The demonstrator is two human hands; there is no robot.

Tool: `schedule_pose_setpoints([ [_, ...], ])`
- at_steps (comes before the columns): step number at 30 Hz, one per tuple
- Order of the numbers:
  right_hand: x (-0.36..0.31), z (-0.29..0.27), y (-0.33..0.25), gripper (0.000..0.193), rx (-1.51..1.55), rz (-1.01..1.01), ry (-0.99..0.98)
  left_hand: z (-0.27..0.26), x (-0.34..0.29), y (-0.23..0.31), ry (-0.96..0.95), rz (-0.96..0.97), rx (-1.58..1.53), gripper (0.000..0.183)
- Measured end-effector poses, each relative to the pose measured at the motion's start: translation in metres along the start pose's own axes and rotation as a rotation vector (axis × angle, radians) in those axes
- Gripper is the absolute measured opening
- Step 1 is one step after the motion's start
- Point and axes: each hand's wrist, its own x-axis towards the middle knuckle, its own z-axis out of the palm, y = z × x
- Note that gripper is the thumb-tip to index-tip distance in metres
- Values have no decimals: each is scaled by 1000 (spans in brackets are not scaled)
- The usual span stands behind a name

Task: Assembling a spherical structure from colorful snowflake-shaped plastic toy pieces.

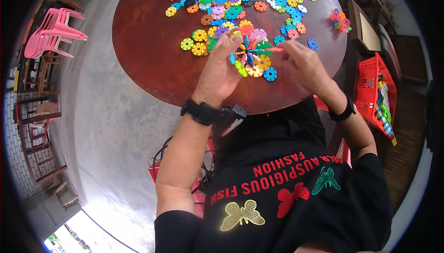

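Note:
My left hand (219,74) is closed around the lower left of a many-coloured cluster of interlocking notched discs (247,53), held above the near part of the round table. At its right side my right hand (305,63) pinches a coral-pink notched disc (276,49), seen edge-on and slightly blurred. That disc points at the cluster; whether it touches is hard to make out. Just beyond and beneath the cluster lie loose notched discs, among them a blue one (270,74) and a yellow one (199,49).
Many loose discs (231,13) spread over the far half of the brown table (143,44). Another joined disc cluster (340,20) stands near the table's right edge. A red basket (367,88) with colourful pieces is to the right. Pink stools (55,31) stand far left.

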Motion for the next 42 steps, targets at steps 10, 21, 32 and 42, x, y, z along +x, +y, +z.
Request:
schedule_pose_setpoints([
  [10,-14,14,8,36,-40,148,-236,1,1,-3,87,-9,31,30],
  [21,-15,15,2,32,-27,96,-285,-8,5,-3,133,25,-37,30],
  [32,-14,8,9,23,316,217,-243,-9,0,-3,97,2,17,42],
  [42,-9,-6,17,12,252,92,62,7,-2,-13,151,33,39,30],
])
